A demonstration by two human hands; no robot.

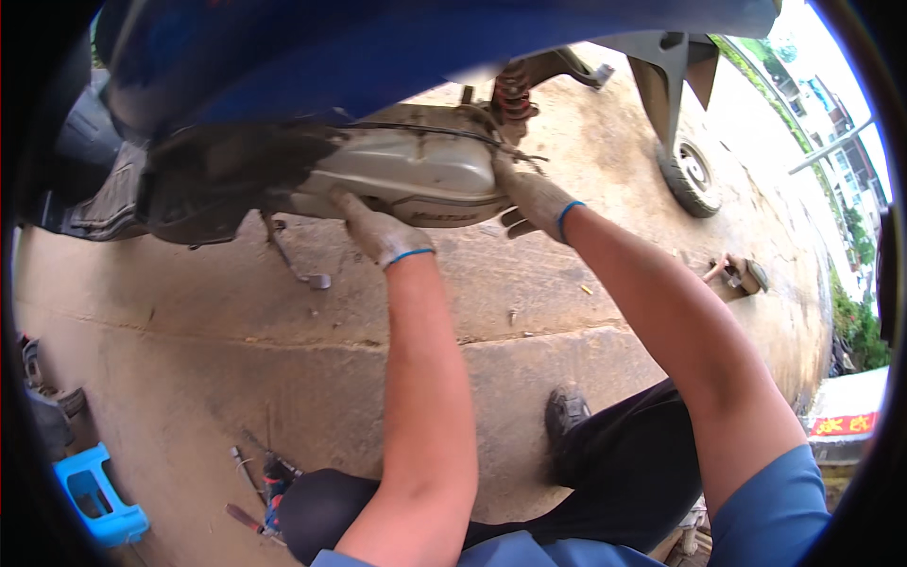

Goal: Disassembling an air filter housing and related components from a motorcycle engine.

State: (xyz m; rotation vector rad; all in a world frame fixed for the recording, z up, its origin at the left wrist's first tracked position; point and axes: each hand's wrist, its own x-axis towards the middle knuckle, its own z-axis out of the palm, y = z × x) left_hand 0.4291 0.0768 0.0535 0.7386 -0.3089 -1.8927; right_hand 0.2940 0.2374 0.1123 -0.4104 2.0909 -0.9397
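A blue scooter (312, 57) stands over me with its silver engine side cover (406, 170) exposed. My left hand (378, 231), in a grey work glove, grips the cover's lower left edge. My right hand (534, 198), also gloved, holds the cover's right end, just below the red rear shock spring (512, 93). Both forearms reach up from the lower edge. A thin black cable (425, 130) runs along the top of the cover.
The kickstand (295, 257) hangs left of my left hand. Another wheel (690, 175) stands at the right. Small parts (742, 274) lie on the concrete at right. Pliers and hand tools (263, 487) lie by my knee. A blue stool (99, 496) sits bottom left.
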